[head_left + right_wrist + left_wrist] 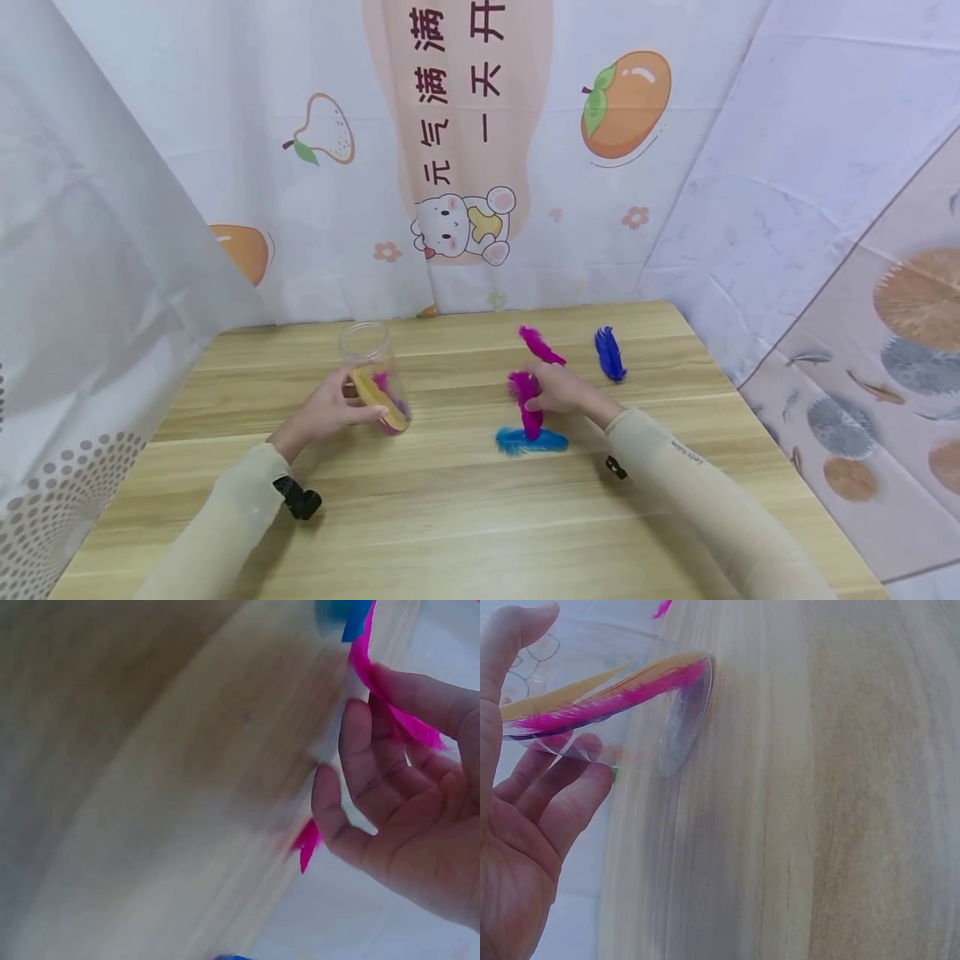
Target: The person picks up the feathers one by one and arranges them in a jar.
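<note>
My left hand (333,406) grips a clear plastic jar (365,327) at the left of the table, thumb on the near side and fingers behind. Inside the jar lean a yellow-orange feather (604,686), a magenta feather (622,696) and a dark purple one (592,720). Thumb and fingertips of my right hand (558,389) pinch another magenta feather (531,417). The held feather's lower end overlaps a light blue feather (543,441) on the table in the head view. Just beyond the right hand lies one more magenta feather (538,344).
A dark blue feather (611,354) lies on the wooden table (450,517) at the back right. Behind the table hangs a printed curtain (300,208) with fruit drawings, and marbled cloth (780,208) covers the right side. Black straps (300,498) show at the wrists.
</note>
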Demonstrator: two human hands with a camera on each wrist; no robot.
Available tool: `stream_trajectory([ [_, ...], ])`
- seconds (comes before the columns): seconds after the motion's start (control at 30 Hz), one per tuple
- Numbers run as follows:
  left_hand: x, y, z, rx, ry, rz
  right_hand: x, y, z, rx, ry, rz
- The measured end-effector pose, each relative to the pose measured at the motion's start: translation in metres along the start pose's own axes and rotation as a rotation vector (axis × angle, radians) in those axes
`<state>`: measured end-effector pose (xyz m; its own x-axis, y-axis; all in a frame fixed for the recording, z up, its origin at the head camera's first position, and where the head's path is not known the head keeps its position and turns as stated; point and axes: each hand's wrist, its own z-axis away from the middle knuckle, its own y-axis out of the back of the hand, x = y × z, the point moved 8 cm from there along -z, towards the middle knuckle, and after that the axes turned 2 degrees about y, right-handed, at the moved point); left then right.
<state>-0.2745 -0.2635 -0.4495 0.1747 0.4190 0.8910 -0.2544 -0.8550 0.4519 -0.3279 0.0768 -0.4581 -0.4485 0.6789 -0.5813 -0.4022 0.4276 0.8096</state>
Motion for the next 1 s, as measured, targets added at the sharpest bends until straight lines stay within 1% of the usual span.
stream_trajectory([
  [0.23, 0.001, -0.001, 0.0, -0.01, -0.003, 0.023, 0.001, -0.003, -0.002, -0.017, 0.03, -0.136],
  [0.43, 0.002, -0.001, 0.0, -0.004, -0.002, 0.02, -0.004, 0.002, -0.007, 0.009, 0.053, -0.273],
  [0.57, 0.002, -0.001, -0.001, -0.007, -0.005, 0.014, -0.011, 0.003, -0.009, -0.004, 0.055, -0.36],
  [0.8, 0.0, -0.001, -0.001, 0.0, 0.002, 0.022, -0.015, 0.003, -0.009, 0.003, 0.028, -0.423],
  [0.9, 0.002, 0.0, 0.0, -0.001, -0.01, 0.014, -0.016, 0.004, -0.01, 0.0, 0.035, -0.447],
  [1.0, 0.003, 0.001, 0.001, 0.002, -0.001, 0.022, -0.018, 0.003, -0.01, -0.01, 0.047, -0.475],
])
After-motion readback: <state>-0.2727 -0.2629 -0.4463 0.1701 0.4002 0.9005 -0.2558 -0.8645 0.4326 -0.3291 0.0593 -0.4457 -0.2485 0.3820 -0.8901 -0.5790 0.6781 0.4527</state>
